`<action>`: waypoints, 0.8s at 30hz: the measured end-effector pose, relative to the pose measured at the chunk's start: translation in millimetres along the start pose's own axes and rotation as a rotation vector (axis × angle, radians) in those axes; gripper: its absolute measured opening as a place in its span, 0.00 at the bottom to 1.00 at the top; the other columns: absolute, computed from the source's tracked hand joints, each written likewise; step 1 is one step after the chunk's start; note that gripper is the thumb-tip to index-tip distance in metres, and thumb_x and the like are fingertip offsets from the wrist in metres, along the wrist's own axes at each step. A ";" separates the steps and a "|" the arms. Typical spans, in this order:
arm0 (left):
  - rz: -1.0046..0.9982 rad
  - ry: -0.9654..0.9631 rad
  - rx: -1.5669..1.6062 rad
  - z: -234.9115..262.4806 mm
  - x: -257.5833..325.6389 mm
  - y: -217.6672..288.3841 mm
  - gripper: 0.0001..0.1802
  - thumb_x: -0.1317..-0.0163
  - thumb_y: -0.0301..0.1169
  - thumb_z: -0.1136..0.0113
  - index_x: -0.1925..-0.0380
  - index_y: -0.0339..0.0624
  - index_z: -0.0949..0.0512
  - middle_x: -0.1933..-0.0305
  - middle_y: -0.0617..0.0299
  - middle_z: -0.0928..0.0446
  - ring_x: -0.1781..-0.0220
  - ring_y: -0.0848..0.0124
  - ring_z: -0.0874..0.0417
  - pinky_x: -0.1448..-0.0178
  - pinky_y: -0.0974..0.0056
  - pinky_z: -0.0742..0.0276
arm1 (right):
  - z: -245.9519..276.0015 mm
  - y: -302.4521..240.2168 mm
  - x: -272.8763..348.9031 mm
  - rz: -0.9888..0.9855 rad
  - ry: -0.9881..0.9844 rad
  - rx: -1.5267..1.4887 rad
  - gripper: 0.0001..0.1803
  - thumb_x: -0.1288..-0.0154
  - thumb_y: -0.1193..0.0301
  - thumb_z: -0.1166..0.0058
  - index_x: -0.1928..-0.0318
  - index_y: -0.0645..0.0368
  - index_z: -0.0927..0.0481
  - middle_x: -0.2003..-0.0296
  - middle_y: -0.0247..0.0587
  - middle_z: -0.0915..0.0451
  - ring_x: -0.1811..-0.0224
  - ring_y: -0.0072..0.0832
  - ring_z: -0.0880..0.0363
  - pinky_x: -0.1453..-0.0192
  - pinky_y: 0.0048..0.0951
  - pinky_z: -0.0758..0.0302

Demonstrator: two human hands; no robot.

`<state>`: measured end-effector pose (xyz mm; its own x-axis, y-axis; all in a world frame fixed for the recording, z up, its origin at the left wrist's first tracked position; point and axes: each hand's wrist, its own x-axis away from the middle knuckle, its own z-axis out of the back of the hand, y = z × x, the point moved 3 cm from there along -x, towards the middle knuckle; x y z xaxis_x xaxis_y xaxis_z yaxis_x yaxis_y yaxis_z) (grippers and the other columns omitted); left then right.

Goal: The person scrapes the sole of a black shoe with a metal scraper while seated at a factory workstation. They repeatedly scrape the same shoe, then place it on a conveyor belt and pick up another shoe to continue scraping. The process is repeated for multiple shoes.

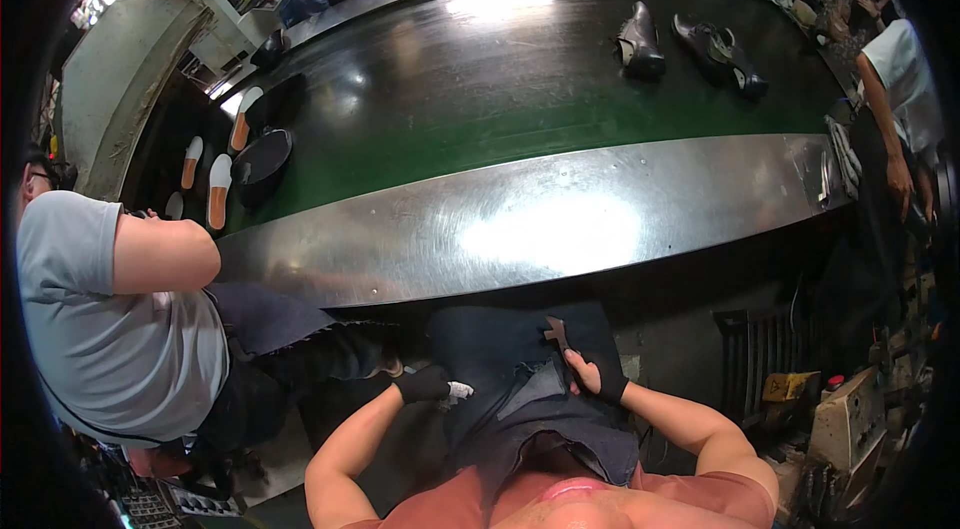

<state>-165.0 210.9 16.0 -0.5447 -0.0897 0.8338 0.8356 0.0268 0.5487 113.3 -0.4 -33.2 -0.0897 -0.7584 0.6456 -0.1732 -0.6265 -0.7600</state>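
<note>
The right hand (590, 374), in a black half-glove, is gripping a small brown tool (556, 332) with fingers curled around its lower end, the tool's tip sticking up over the dark apron (520, 369) just below the steel ledge (540, 219). The left hand (432, 386), also gloved, is resting low at the apron's left edge, well under the ledge; its fingers are tucked out of sight beside something white, so whether they are spread or pinching cannot be told. Judging from this, the work is sitting between pieces: no shoe is on the lap or on the ledge, and the tool is touching nothing but the hand. Beyond the ledge the green belt (480, 119) is carrying two dark shoes (640, 44) (722, 51) at its far right, well apart from both hands, so they look yet to be picked up or already passed. At the belt's left end, pale soles (218, 191) are lying near a dark round piece (263, 161). A person in a grey shirt (110, 329) is sitting left of the ledge, another person's arm (895, 149) is hanging at its right end, and a third is standing past the belt's far left corner.
</note>
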 end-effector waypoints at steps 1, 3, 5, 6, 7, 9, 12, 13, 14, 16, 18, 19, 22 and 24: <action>0.000 0.001 -0.001 0.2 -0.2 -1.2 0.27 0.43 0.52 0.33 0.73 0.33 0.17 0.76 0.58 0.19 0.76 0.71 0.18 0.69 0.66 0.20 | -0.5 -0.7 0.6 -0.011 0.000 -0.004 0.32 0.26 0.45 0.65 0.69 0.63 0.23 0.85 0.38 0.24 0.83 0.26 0.23 0.74 0.27 0.28; 0.001 0.003 -0.003 0.5 -0.1 -2.6 0.28 0.43 0.52 0.33 0.73 0.32 0.17 0.76 0.58 0.19 0.76 0.71 0.19 0.69 0.66 0.20 | -1.0 -2.9 2.3 -0.004 0.002 0.007 0.33 0.27 0.44 0.65 0.69 0.63 0.23 0.85 0.38 0.24 0.82 0.26 0.23 0.74 0.27 0.27; 0.007 0.001 0.009 0.3 -2.3 -8.1 0.27 0.43 0.52 0.32 0.73 0.32 0.17 0.76 0.58 0.19 0.76 0.72 0.19 0.69 0.66 0.20 | -1.0 -3.3 2.0 0.001 -0.002 0.015 0.34 0.27 0.43 0.66 0.70 0.63 0.23 0.85 0.38 0.24 0.82 0.26 0.23 0.73 0.27 0.27; 0.010 -0.003 0.014 -0.3 -2.7 -7.7 0.27 0.43 0.52 0.32 0.72 0.32 0.17 0.76 0.58 0.19 0.76 0.72 0.19 0.69 0.66 0.20 | -0.6 -2.1 1.5 0.001 -0.004 0.016 0.35 0.27 0.43 0.66 0.70 0.63 0.23 0.85 0.38 0.24 0.82 0.27 0.23 0.73 0.27 0.27; 0.006 -0.006 0.035 -0.3 -2.7 -6.7 0.27 0.43 0.52 0.33 0.72 0.33 0.17 0.76 0.58 0.19 0.76 0.72 0.19 0.69 0.66 0.20 | -0.3 -0.8 1.4 0.001 -0.006 0.018 0.35 0.27 0.43 0.66 0.70 0.63 0.22 0.85 0.38 0.24 0.81 0.27 0.23 0.72 0.27 0.27; 0.003 -0.013 0.080 -1.9 -0.6 -4.6 0.26 0.43 0.52 0.33 0.71 0.33 0.16 0.76 0.58 0.19 0.76 0.72 0.19 0.69 0.66 0.20 | 1.0 -1.6 1.2 -0.006 0.004 0.061 0.36 0.27 0.42 0.67 0.71 0.63 0.22 0.85 0.39 0.24 0.81 0.27 0.23 0.72 0.27 0.27; 0.002 -0.005 -0.016 -0.4 -1.4 -6.7 0.25 0.41 0.51 0.34 0.70 0.35 0.16 0.75 0.59 0.19 0.76 0.72 0.18 0.68 0.66 0.20 | -0.5 -7.4 4.6 -0.045 0.010 0.076 0.36 0.27 0.42 0.67 0.70 0.63 0.22 0.84 0.39 0.24 0.81 0.27 0.23 0.71 0.27 0.27; 0.000 -0.010 -0.030 -0.6 0.7 -0.4 0.25 0.41 0.51 0.35 0.70 0.35 0.16 0.76 0.59 0.19 0.76 0.72 0.18 0.68 0.66 0.20 | -0.1 -8.1 6.0 -0.060 0.014 0.073 0.36 0.28 0.42 0.67 0.70 0.63 0.22 0.84 0.39 0.24 0.81 0.27 0.23 0.71 0.27 0.27; -0.002 -0.014 -0.043 -0.4 3.7 6.6 0.25 0.41 0.51 0.35 0.70 0.35 0.16 0.76 0.59 0.19 0.76 0.72 0.18 0.68 0.66 0.21 | 0.6 -5.5 6.2 -0.055 0.015 0.054 0.36 0.27 0.42 0.67 0.70 0.63 0.22 0.84 0.38 0.24 0.81 0.27 0.23 0.72 0.27 0.27; -0.012 -0.008 -0.040 0.1 8.2 11.0 0.25 0.40 0.51 0.35 0.70 0.35 0.16 0.76 0.59 0.19 0.76 0.72 0.18 0.68 0.66 0.21 | 0.2 -3.0 3.6 -0.034 0.005 0.016 0.35 0.27 0.43 0.66 0.70 0.63 0.23 0.84 0.38 0.24 0.82 0.27 0.23 0.72 0.27 0.27; -0.035 -0.004 -0.009 -0.6 4.3 5.7 0.25 0.40 0.51 0.35 0.70 0.34 0.16 0.76 0.58 0.19 0.76 0.72 0.18 0.69 0.66 0.21 | 1.3 -2.3 2.6 0.020 0.000 -0.007 0.33 0.27 0.44 0.64 0.70 0.62 0.23 0.84 0.38 0.24 0.82 0.26 0.23 0.74 0.27 0.27; -0.025 -0.010 -0.021 -0.3 4.4 7.4 0.25 0.40 0.51 0.35 0.70 0.34 0.16 0.76 0.58 0.19 0.76 0.72 0.18 0.69 0.66 0.21 | 2.5 -2.4 2.2 0.047 -0.001 -0.019 0.32 0.27 0.45 0.64 0.70 0.62 0.23 0.84 0.37 0.24 0.83 0.26 0.23 0.74 0.26 0.27; 0.014 -0.015 -0.054 0.4 5.6 13.5 0.24 0.40 0.50 0.35 0.70 0.36 0.15 0.76 0.59 0.18 0.76 0.73 0.19 0.68 0.66 0.22 | 3.7 -5.7 3.4 0.082 0.002 -0.024 0.30 0.26 0.48 0.62 0.70 0.62 0.24 0.84 0.37 0.24 0.84 0.24 0.24 0.76 0.26 0.28; 0.064 0.008 -0.063 -1.3 9.4 9.4 0.21 0.40 0.49 0.34 0.69 0.40 0.14 0.75 0.61 0.17 0.74 0.77 0.21 0.66 0.67 0.24 | 6.0 -17.8 12.0 0.067 0.056 0.026 0.29 0.26 0.49 0.61 0.70 0.62 0.24 0.84 0.37 0.24 0.84 0.24 0.23 0.77 0.26 0.27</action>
<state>-162.2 208.9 28.9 -0.4899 -0.0976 0.8663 0.8715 -0.0298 0.4895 121.2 0.6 -12.4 -0.1548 -0.7880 0.5959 -0.1394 -0.5797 -0.8028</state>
